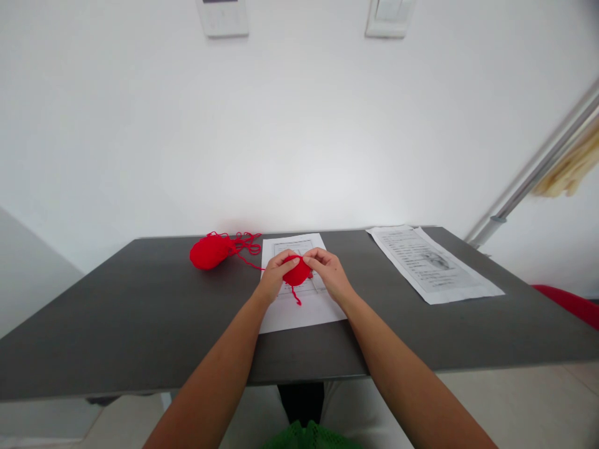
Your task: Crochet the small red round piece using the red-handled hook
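Observation:
Between my two hands is a small red crocheted piece (296, 273), held above a printed sheet (299, 318). My left hand (277, 272) pinches its left edge, thumb on top. My right hand (327, 269) grips the upper right edge with thumb and fingertips. A thin, light-coloured stick, perhaps a crochet hook (314, 285), shows beside my right fingers; whether they hold it I cannot tell. A short yarn tail (296, 297) hangs from the piece's lower edge. A red strand runs left toward a ball of red yarn (209, 251).
The dark grey table (140, 324) stands against a white wall. More printed sheets (430, 265) lie at the right, partly overlapping. Loose yarn loops (248, 242) lie beside the ball. Past the table's right end are a metal pole (528, 178) and a red curved object (566, 304).

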The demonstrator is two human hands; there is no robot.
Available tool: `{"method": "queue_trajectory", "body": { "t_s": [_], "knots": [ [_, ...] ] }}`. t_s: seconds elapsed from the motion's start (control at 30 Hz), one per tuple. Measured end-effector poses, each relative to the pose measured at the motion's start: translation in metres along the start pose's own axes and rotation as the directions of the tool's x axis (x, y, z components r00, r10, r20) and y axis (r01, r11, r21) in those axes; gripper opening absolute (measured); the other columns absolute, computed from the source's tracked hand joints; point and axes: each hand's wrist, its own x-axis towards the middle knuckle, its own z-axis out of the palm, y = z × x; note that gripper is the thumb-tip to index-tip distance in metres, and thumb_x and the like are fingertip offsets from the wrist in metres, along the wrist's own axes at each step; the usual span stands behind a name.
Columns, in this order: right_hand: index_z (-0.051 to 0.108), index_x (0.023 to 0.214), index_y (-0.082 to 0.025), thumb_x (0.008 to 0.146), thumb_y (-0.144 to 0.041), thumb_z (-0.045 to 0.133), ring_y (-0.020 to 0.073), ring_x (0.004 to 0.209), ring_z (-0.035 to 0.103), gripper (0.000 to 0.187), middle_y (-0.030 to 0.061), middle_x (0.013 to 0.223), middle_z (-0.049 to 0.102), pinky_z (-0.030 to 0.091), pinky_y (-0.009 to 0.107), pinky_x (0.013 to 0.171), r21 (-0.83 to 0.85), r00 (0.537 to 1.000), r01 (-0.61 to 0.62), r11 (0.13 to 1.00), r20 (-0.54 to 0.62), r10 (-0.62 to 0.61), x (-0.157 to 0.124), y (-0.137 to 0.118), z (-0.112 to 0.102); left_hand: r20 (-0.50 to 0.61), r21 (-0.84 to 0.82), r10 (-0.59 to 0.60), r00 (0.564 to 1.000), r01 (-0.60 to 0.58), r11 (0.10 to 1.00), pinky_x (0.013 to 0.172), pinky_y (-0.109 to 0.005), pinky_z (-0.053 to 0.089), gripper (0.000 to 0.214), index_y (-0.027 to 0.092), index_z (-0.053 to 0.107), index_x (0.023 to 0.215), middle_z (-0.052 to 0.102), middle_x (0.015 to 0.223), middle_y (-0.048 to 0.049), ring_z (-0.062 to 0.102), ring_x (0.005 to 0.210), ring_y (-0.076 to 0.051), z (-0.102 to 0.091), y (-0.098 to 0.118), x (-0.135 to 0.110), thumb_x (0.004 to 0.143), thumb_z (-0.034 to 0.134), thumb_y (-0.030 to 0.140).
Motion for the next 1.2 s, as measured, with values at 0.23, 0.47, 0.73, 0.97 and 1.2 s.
{"method": "queue_trajectory", "body": {
  "t_s": [0.23, 0.47, 0.73, 0.97, 1.2],
  "knots": [
    [0.060, 0.071, -0.019, 0.074, -0.035, 0.062, 0.0108, 0.053, 0.045, 0.017, -0.0034, 0.056, 0.052, 0.037, 0.024, 0.053, -0.014, 1.000, -0.014, 1.000, -0.006, 0.014, 0.0007, 0.0014, -0.0008, -0.013, 0.061, 0.008, 1.000, -0.007, 0.998, 0.051, -0.022, 0.034, 0.020, 0.016, 0.057, 0.066, 0.055, 0.055, 0.0038, 0.048, 0.050, -0.009, -0.0010, -0.0005, 0.0000, 0.071, 0.067, 0.033],
    [0.062, 0.075, -0.018, 0.073, -0.035, 0.062, 0.0110, 0.053, 0.045, 0.016, -0.0026, 0.058, 0.054, 0.036, 0.025, 0.052, -0.040, 1.000, -0.008, 0.999, -0.014, 0.008, 0.0012, 0.0012, -0.0003, -0.022, 0.091, 0.004, 1.000, -0.002, 0.996, 0.051, -0.022, 0.036, 0.020, 0.017, 0.057, 0.066, 0.054, 0.055, 0.0036, 0.049, 0.050, -0.010, -0.0008, 0.0002, 0.0004, 0.070, 0.067, 0.034],
    [0.061, 0.070, -0.018, 0.073, -0.036, 0.062, 0.0111, 0.053, 0.045, 0.018, -0.0027, 0.057, 0.054, 0.037, 0.025, 0.053, -0.064, 1.000, 0.004, 0.998, -0.024, -0.006, -0.0004, -0.0026, 0.0009, -0.034, 0.170, 0.029, 0.999, -0.023, 0.985, 0.051, -0.022, 0.037, 0.022, 0.017, 0.057, 0.065, 0.051, 0.054, 0.0040, 0.047, 0.049, -0.010, 0.0012, 0.0028, -0.0003, 0.070, 0.066, 0.036],
    [0.058, 0.067, -0.019, 0.073, -0.034, 0.061, 0.0110, 0.052, 0.044, 0.017, -0.0038, 0.056, 0.051, 0.035, 0.024, 0.052, -0.101, 0.999, 0.010, 0.995, -0.037, -0.013, 0.0010, 0.0011, -0.0009, -0.036, 0.203, 0.026, 0.999, -0.018, 0.979, 0.051, -0.022, 0.034, 0.021, 0.017, 0.057, 0.063, 0.050, 0.053, 0.0042, 0.044, 0.050, -0.010, 0.0002, 0.0020, 0.0002, 0.069, 0.066, 0.035],
    [0.057, 0.066, -0.019, 0.073, -0.031, 0.059, 0.0110, 0.052, 0.044, 0.014, -0.0042, 0.055, 0.050, 0.035, 0.024, 0.051, -0.125, 0.998, 0.006, 0.992, -0.059, -0.013, 0.0026, 0.0035, -0.0014, -0.022, 0.196, -0.007, 1.000, 0.011, 0.981, 0.051, -0.022, 0.032, 0.018, 0.018, 0.056, 0.064, 0.050, 0.054, 0.0043, 0.043, 0.050, -0.010, 0.0004, -0.0008, 0.0010, 0.071, 0.062, 0.034]
  ]
}}
